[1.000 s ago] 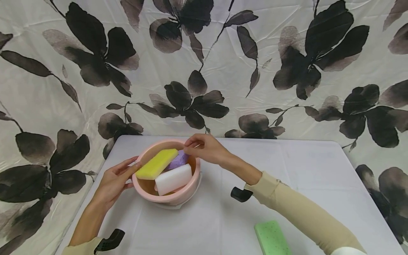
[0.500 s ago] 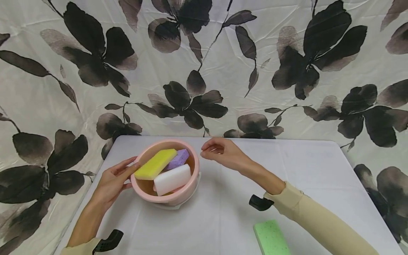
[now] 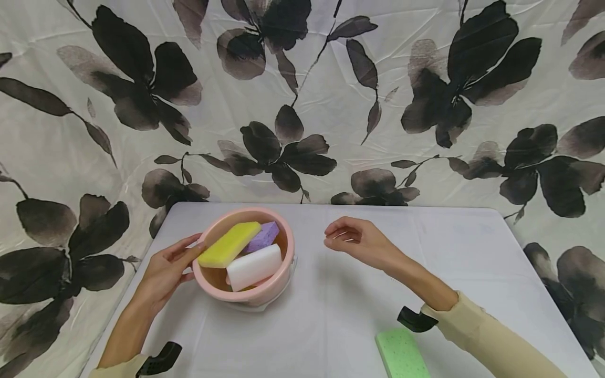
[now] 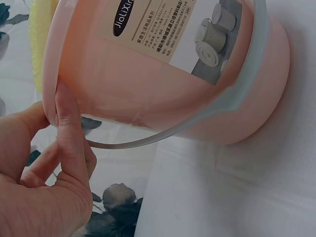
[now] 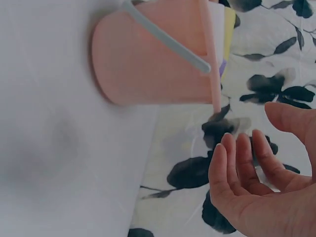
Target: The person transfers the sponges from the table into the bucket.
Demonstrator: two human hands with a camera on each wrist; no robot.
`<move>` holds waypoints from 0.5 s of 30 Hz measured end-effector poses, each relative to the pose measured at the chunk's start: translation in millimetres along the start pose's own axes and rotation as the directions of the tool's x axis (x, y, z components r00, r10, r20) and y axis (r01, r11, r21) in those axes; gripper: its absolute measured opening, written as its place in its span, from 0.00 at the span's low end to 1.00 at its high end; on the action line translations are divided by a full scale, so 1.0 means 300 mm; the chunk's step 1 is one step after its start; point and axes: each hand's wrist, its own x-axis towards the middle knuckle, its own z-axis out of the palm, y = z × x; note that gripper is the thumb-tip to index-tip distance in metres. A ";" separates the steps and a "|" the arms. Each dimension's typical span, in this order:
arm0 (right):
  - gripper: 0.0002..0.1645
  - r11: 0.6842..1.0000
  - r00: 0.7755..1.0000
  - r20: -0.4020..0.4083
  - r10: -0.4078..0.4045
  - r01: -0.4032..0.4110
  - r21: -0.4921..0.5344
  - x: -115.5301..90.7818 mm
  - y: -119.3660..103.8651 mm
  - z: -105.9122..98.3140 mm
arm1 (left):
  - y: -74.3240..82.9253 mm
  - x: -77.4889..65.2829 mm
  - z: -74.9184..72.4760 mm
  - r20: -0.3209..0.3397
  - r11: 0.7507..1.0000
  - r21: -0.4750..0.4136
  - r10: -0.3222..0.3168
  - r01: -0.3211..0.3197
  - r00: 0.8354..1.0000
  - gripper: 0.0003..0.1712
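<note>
A pink bucket [image 3: 279,283] with a pale handle [image 4: 212,106] stands on the left part of the table. Its rim is pinched at the left side by my left hand [image 3: 165,270], thumb and fingers meeting it in the left wrist view. Inside lie a yellow sponge [image 3: 229,245], a purple sponge [image 3: 262,237] and a white sponge-like block [image 3: 255,266]. Something pinkish under the white block is mostly hidden. My right hand [image 3: 361,241] hovers to the right of the bucket, fingers loosely bent, holding nothing; the right wrist view shows its bare palm [image 5: 266,207].
A green sponge [image 3: 402,353] lies near the table's front, below my right forearm, cut off by the frame edge. White cloth covers the table [image 3: 472,252]. Behind hangs a floral curtain [image 3: 359,105], close to the table's back edge.
My right hand has drawn away from the bucket to the right, letting go of the purple sponge, which rests inside. The left hand stays at the rim.
</note>
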 end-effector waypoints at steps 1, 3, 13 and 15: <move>0.17 1.000 1.000 -0.001 0.004 -0.004 0.004 -0.008 0.006 -0.005 | 0.000 0.000 0.000 0.000 1.000 -0.001 -0.002 0.002 1.000 0.47; 0.17 1.000 1.000 -0.006 0.007 -0.007 0.006 -0.026 0.019 -0.016 | -0.001 0.000 -0.001 0.000 1.000 -0.003 -0.005 0.005 1.000 0.47; 0.18 1.000 1.000 -0.025 0.012 -0.013 -0.018 -0.133 0.106 -0.062 | -0.002 -0.001 0.001 -0.008 1.000 -0.004 -0.005 0.005 1.000 0.47; 0.17 1.000 1.000 -0.027 0.012 -0.012 -0.022 -0.155 0.123 -0.068 | -0.001 -0.001 0.003 -0.010 1.000 -0.002 -0.005 0.005 1.000 0.47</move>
